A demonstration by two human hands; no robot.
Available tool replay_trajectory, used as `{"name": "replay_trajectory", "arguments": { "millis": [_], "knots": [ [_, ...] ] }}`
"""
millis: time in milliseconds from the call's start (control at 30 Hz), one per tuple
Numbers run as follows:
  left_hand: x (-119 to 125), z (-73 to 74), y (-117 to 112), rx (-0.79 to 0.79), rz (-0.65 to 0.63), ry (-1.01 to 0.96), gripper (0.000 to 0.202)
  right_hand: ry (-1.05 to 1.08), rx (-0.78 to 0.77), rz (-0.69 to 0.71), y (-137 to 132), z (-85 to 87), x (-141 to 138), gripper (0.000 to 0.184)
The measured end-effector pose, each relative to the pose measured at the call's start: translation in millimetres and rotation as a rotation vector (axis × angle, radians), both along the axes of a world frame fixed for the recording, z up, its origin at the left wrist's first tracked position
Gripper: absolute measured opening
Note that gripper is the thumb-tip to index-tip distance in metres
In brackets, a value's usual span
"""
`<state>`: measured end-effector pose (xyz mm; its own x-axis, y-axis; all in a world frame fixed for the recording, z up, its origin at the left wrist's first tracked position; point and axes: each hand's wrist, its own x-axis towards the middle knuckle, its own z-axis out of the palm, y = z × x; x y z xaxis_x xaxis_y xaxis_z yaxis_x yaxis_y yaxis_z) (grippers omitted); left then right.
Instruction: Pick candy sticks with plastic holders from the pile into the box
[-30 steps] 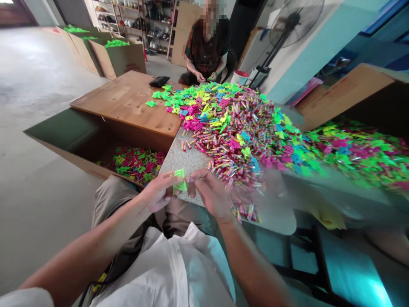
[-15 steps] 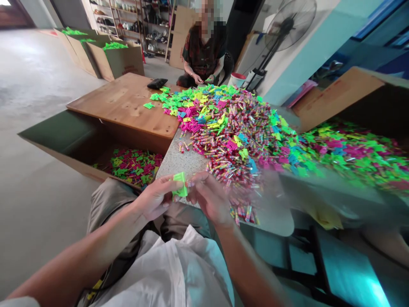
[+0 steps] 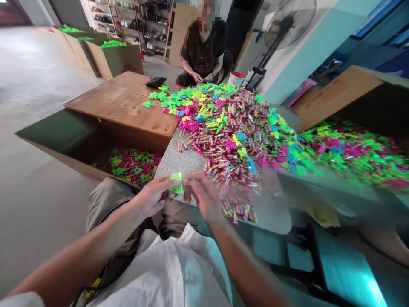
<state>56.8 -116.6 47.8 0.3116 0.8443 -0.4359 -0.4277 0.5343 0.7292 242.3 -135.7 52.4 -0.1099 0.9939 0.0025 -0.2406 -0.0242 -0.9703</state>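
Observation:
My left hand (image 3: 156, 195) is closed on a bright green plastic piece (image 3: 177, 183), pinched between thumb and fingers above my lap. My right hand (image 3: 206, 197) is closed too, its fingertips at the right edge of the green piece. A small printed tube (image 3: 187, 182), pinkish and partly hidden, shows between the right fingertips and meets that edge; how far it sits in the piece I cannot tell. Beyond my hands, a heap of similar small tubes (image 3: 220, 164) covers the speckled tabletop (image 3: 182, 164), mixed with green, pink, yellow and blue plastic pieces (image 3: 179, 100).
An open carton (image 3: 79, 149) with mixed coloured pieces stands at my left, beside a wooden board (image 3: 128, 100) with a black pouch (image 3: 156, 82). Another carton (image 3: 338, 96) lies at right, pieces spilling out. Across the table sits a person (image 3: 204, 51), near a fan (image 3: 287, 25).
Both hands have shifted slightly left in view. The right fingers have drawn back a little from the green piece, and the tube between them shows more clearly.

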Motion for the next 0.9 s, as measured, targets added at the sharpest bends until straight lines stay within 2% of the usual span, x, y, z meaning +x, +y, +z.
{"name": "replay_trajectory", "arguments": {
  "millis": [100, 200, 267, 367, 433, 633, 700, 833, 900],
  "knots": [
    [0, -4.2, 1, 0.0, 0.015, -0.01, 0.026, 0.11, -0.11, -0.004, 4, -6.5, -3, 0.028],
    [0, -5.9, 1, -0.01, 0.039, -0.034, 0.024, 0.168, -0.18, -0.004, 6, -4.6, -6, 0.026],
    [1, -4.9, 2, -0.014, 0.04, -0.042, 0.024, 0.104, -0.143, -0.047, 3, -1.2, -8, 0.025],
    [3, -0.6, 2, 0.026, 0.051, 0.007, 0.027, -0.159, 0.018, -0.144, -4, 2.0, -11, 0.024],
    [4, 2.4, 2, 0.071, 0.058, 0.058, 0.028, -0.285, 0.073, -0.187, -6, 1.3, -11, 0.026],
    [5, 3.3, 0, 0.162, 0.08, 0.227, 0.032, -0.304, 0.034, -0.161, -4, -4.1, -9, 0.028],
    [7, 3.9, -2, 0.219, 0.12, 0.303, 0.032, -0.402, 0.114, -0.167, -4, -4.0, -8, 0.026],
    [12, 11.8, -7, 0.342, 0.165, 0.48, 0.027, -0.707, 0.402, -0.211, -7, -5.2, -8, 0.023],
    [14, 16.6, -9, 0.389, 0.191, 0.546, 0.024, -0.791, 0.487, -0.234, -8, -7.0, -10, 0.023]
  ]
}}
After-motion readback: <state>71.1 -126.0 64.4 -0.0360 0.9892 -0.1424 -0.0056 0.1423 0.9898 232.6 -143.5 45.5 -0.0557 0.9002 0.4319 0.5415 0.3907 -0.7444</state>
